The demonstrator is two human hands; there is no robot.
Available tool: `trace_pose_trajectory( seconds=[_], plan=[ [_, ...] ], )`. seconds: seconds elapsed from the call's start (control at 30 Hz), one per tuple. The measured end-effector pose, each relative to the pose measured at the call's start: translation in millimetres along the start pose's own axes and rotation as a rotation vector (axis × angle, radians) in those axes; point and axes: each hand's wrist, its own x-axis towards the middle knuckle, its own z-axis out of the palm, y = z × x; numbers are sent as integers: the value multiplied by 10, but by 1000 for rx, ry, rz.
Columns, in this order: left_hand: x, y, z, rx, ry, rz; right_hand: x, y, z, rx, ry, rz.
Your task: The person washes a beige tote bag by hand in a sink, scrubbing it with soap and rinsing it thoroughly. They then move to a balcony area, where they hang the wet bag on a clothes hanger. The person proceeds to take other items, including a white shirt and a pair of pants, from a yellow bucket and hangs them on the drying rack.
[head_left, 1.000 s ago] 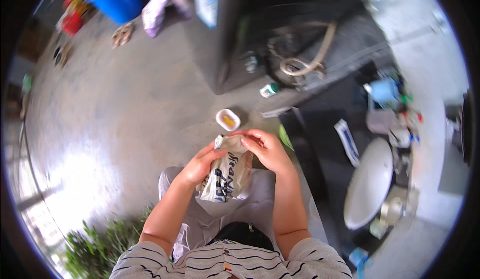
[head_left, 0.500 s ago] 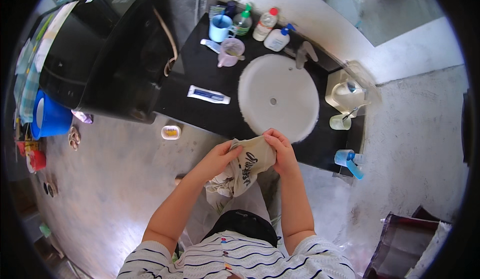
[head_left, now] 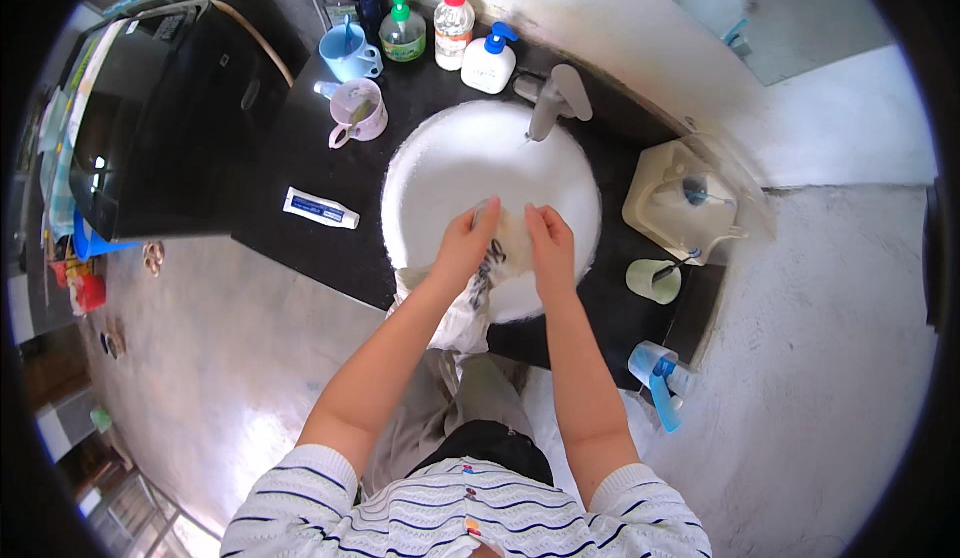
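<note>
Bunching between both hands' grip, white cloth (head_left: 480,283) over round basin (head_left: 440,173).

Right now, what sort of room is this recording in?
Most likely a bathroom or washroom. A round white basin with a faucet sits in a dark counter, with a toothpaste tube and a pump soap bottle beside it.
</note>
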Motion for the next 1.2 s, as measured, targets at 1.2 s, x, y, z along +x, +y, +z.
trace_pose_trajectory(
  seconds=[1.2],
  plan=[
    [1137,-1124,110,-385,177,-251,883,883,172,-695,88,-300]
  ],
)
